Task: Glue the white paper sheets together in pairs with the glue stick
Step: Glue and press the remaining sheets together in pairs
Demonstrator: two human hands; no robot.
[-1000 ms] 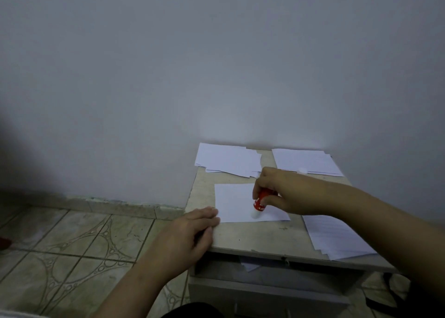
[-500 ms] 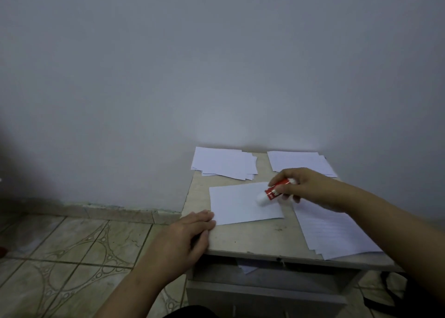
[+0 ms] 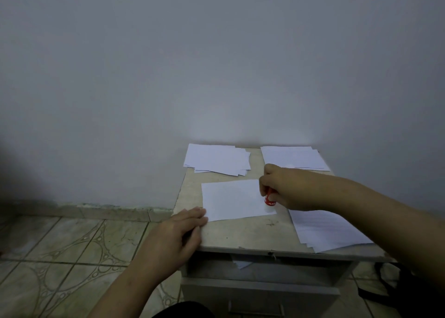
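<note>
Single white paper sheet (image 3: 234,199), centred on small beige tabletop (image 3: 243,233): left hand (image 3: 177,235), fingers flat, pins its near-left corner. Right hand (image 3: 286,187) grips red glue stick (image 3: 269,197) at the sheet's right edge. White paper stacks far-left (image 3: 216,160), far-right (image 3: 292,157), near-right (image 3: 327,228); bare tabletop along front edge.

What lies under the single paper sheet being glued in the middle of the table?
Bare table top shows around the single sheet; its near-left corner sits under the left hand fingertips. Anything beneath the sheet is hidden.
</note>
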